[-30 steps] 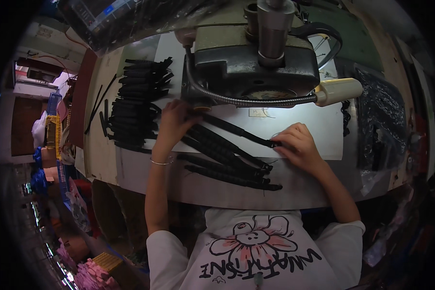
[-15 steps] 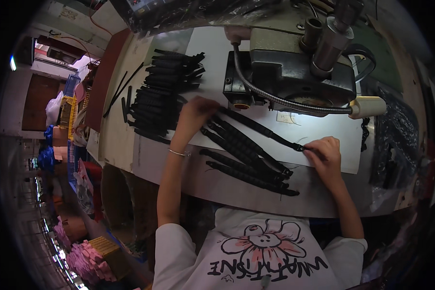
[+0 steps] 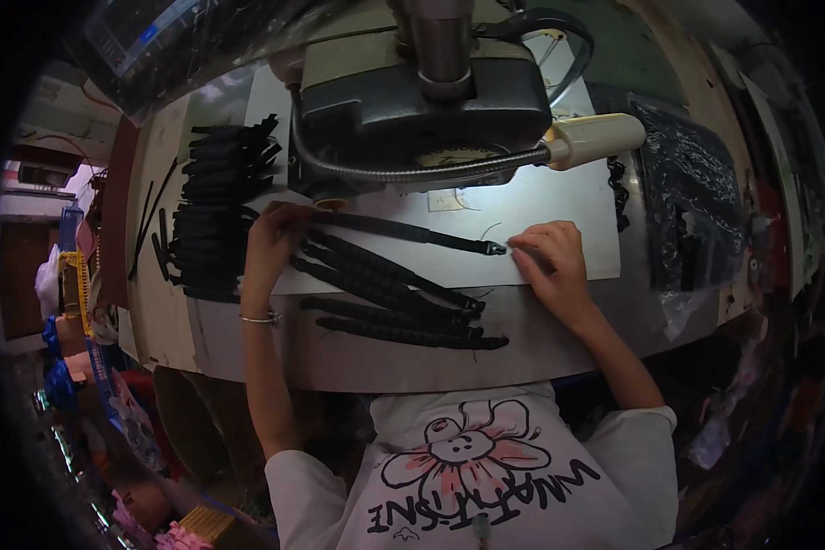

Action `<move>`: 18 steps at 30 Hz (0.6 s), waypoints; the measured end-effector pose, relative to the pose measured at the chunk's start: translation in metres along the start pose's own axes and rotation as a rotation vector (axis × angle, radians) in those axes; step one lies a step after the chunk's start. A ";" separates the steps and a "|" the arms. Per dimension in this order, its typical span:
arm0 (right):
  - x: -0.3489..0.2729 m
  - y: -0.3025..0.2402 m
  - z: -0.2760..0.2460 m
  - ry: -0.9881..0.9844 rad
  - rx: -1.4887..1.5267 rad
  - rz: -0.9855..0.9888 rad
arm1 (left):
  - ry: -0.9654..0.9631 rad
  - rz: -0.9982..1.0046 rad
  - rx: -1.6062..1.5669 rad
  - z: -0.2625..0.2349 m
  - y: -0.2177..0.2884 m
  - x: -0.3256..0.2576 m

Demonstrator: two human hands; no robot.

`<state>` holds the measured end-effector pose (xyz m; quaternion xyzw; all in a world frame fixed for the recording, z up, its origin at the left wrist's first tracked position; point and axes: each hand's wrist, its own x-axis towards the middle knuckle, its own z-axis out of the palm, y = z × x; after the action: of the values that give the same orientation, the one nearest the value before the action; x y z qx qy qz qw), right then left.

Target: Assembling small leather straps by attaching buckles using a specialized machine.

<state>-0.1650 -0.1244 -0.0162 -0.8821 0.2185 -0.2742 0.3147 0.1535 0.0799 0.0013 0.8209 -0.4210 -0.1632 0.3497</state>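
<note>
My left hand is closed on the left end of a black gathered fabric strap, over the white work surface. The strap runs rightward to a small shiny end piece with a loose thread. Just beyond that end is my right hand, its thumb and fingers apart; the end piece shows outside the fingertips. Several similar black straps lie fanned out below the held one, their left ends near my left hand. A stack of black straps lies left of that hand.
A sewing machine head overhangs the surface just beyond my hands. Its flexible metal lamp neck ends in a cream lamp. Clear plastic bags with dark contents lie at the right. Thin black strips lie far left.
The view has shifted, so the scene sits further left. My right hand has come off the strap's end, its fingers parting; my left hand keeps hold of the other end.
</note>
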 end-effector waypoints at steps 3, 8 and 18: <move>0.005 -0.005 0.003 -0.027 0.033 -0.042 | 0.030 0.090 -0.005 0.005 0.003 -0.001; 0.022 -0.014 0.014 -0.040 0.107 -0.122 | 0.121 0.240 -0.008 0.018 0.025 0.000; 0.009 -0.016 0.005 -0.131 0.175 -0.216 | -0.078 0.362 0.526 0.049 0.031 -0.033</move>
<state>-0.1513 -0.1157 -0.0057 -0.8857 0.0767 -0.2661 0.3725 0.0886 0.0730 -0.0115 0.7880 -0.6010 -0.0151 0.1326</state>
